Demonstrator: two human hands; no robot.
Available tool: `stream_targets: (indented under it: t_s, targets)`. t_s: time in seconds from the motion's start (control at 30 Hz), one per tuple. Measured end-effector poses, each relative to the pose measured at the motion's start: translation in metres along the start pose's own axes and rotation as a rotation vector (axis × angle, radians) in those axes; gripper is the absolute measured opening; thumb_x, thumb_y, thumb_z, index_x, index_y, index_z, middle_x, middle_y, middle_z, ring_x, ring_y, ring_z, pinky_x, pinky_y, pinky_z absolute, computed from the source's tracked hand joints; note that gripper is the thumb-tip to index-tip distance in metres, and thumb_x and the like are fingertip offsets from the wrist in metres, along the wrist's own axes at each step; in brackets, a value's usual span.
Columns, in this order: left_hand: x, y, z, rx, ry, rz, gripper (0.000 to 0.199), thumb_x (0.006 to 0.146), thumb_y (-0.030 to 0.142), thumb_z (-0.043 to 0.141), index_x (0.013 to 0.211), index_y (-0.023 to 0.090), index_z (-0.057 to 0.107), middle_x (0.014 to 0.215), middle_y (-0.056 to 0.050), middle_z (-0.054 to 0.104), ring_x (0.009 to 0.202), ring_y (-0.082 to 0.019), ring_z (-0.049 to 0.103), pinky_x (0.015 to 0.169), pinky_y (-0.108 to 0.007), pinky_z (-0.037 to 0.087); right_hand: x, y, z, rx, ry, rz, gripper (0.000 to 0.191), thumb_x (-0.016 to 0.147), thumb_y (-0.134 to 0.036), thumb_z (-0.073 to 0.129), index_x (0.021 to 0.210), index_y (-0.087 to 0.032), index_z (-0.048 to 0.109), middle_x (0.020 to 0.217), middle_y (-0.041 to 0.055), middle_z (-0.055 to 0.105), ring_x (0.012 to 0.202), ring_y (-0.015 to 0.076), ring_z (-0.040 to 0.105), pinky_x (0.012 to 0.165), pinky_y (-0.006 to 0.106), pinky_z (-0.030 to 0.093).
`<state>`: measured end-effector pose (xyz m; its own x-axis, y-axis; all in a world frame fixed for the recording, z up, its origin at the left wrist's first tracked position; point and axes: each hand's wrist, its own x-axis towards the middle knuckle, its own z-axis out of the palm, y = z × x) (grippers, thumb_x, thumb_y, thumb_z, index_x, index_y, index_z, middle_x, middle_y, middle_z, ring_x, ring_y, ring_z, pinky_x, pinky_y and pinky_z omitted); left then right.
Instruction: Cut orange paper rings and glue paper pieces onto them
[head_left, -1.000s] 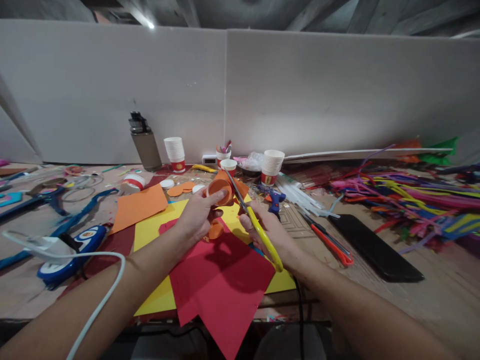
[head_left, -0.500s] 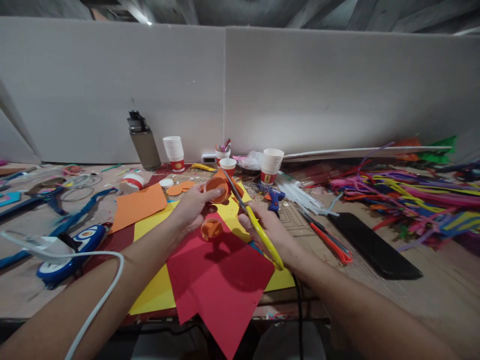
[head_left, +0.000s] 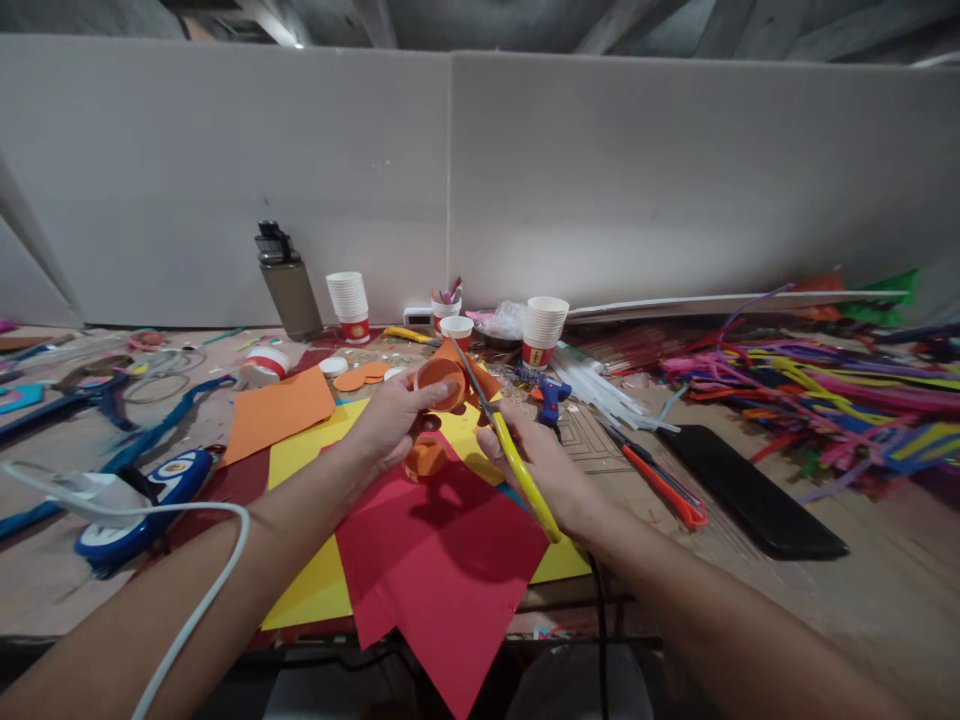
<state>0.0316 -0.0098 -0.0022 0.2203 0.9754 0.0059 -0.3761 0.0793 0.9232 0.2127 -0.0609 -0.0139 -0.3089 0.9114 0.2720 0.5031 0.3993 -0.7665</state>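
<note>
My left hand point(head_left: 394, 415) grips a curled piece of orange paper point(head_left: 439, 378), round and cup-like, with the thumb across its front. Yellow-handled scissors point(head_left: 517, 465) are in my right hand point(head_left: 529, 445), their blades pointing up and away against the right side of the orange paper. Whether the blades are parted is hard to see. Below my left hand, a smaller round orange piece point(head_left: 425, 458) stands on a red paper sheet point(head_left: 450, 560). Beneath the red sheet lies yellow paper point(head_left: 311, 570).
An orange sheet point(head_left: 277, 412) and orange discs point(head_left: 360, 376) lie left. Cup stacks point(head_left: 347, 300) point(head_left: 546, 325) and a bottle point(head_left: 289, 290) stand at the back. Rightward are a blue glue gun point(head_left: 553, 397), red-handled scissors point(head_left: 664, 485), a black phone point(head_left: 750, 490) and colourful pipe cleaners point(head_left: 832, 390).
The orange paper and my left hand have shifted slightly to the right. A flap of orange paper now shows to the right of the scissor blades. Both hands keep their holds.
</note>
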Motion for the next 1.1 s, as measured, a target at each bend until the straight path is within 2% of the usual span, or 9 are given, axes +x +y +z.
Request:
stream_targets:
  t_s: [0.43,0.8,0.93,1.1]
  targets:
    - [0.003,0.002,-0.007,0.028,-0.076,-0.007,0.023,0.065,0.024,0.08,0.082,0.018,0.068,0.071,0.001,0.066,0.059,-0.008,0.058,0.045,-0.016,0.029,-0.001,0.001,0.001,0.079,-0.004,0.036,0.037,0.092,-0.058,0.044,0.083,-0.022,0.043,0.07,-0.0048,0.042,0.061,0.0111,0.038,0.055,0.024,0.028]
    - [0.006,0.012,-0.015,0.123,-0.148,-0.015,0.019,0.064,0.023,0.078,0.076,0.016,0.066,0.067,0.0,0.064,0.057,-0.009,0.058,0.043,-0.018,0.027,-0.002,0.004,0.0,0.022,-0.024,0.006,0.039,0.092,-0.058,0.044,0.08,-0.022,0.043,0.07,-0.0049,0.041,0.061,0.0108,0.036,0.055,0.026,0.027]
    - [0.008,0.01,-0.018,0.108,-0.111,-0.011,0.023,0.063,0.02,0.079,0.08,0.016,0.064,0.069,0.002,0.063,0.057,-0.007,0.057,0.044,-0.016,0.03,-0.001,0.003,-0.001,-0.026,-0.025,0.01,0.039,0.091,-0.059,0.045,0.08,-0.022,0.044,0.069,-0.0049,0.043,0.061,0.011,0.037,0.056,0.026,0.028]
    - [0.009,0.003,-0.012,-0.04,0.123,-0.037,0.028,0.061,0.021,0.08,0.082,0.016,0.062,0.071,0.003,0.065,0.06,-0.009,0.06,0.05,-0.02,0.042,-0.002,0.001,0.002,0.014,-0.03,0.018,0.037,0.092,-0.057,0.043,0.082,-0.022,0.046,0.069,-0.004,0.044,0.062,0.0116,0.04,0.055,0.026,0.03]
